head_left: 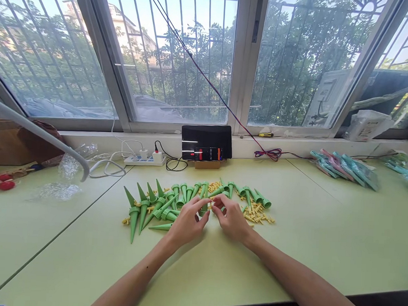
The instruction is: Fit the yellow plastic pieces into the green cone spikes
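Several green cone-shaped plastic spikes (144,209) lie in a row across the pale green table (288,229), mixed with small yellow plastic pieces (257,215). My left hand (187,222) and my right hand (231,219) meet in front of the pile. The left hand's fingers are closed on a green spike (205,206). The right hand pinches a small yellow piece (212,206) against that spike's end.
A dark tablet (206,142) with a phone (208,153) leaning on it stands by the window sill. A white power strip (144,159) with cables lies to its left. Packaged goods (345,170) lie at the right, clear plastic bags (66,165) at the left.
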A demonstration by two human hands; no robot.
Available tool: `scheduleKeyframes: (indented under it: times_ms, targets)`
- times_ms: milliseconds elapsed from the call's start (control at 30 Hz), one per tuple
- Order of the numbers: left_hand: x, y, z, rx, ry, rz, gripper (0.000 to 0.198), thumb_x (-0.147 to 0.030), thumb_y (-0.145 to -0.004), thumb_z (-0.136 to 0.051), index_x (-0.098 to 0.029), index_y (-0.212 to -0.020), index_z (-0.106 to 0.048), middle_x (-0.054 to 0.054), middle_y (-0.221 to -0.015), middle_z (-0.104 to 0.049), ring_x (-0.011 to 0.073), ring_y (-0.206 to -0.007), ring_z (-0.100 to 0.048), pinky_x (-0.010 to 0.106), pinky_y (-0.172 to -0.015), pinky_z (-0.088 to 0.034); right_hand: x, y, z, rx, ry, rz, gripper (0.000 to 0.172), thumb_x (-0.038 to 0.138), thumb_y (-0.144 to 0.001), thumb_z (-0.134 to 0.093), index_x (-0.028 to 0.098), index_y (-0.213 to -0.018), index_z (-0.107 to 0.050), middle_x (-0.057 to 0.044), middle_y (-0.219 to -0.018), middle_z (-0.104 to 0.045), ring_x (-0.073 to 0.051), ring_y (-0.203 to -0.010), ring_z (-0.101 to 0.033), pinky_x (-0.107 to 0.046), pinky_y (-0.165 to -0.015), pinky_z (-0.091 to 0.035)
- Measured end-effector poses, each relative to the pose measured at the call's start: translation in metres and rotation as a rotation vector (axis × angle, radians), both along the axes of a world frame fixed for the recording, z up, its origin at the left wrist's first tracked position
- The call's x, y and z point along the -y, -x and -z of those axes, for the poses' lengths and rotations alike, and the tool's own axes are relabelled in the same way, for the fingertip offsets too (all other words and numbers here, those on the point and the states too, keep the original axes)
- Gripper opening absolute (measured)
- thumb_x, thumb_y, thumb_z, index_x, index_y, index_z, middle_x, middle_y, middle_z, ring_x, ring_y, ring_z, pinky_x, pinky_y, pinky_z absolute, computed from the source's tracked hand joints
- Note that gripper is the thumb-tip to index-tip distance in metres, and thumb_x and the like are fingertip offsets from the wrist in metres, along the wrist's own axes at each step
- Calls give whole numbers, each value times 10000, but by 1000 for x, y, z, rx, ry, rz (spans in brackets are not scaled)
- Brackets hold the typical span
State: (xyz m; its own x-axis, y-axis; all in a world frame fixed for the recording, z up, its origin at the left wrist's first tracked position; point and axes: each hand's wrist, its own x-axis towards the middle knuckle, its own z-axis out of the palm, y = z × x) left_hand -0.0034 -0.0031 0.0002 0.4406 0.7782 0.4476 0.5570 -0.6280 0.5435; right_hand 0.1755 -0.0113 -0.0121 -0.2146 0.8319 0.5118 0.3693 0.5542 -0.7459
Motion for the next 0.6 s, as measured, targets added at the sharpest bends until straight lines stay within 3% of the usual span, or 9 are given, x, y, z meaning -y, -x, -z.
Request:
scheduleKeyframes:
  times_ms: [600]
  targets:
    - [1,0,-1,25,10,40,312,-232,-905,-510,-226,-1193,-631,37,-906,-571,114,-689,-556,222,-575,-559,-2,0,0,-30,6,19,83,198,-927,-502,205,-998,-544,12,-680,-618,-154,-615,-576,-253,-581,-426]
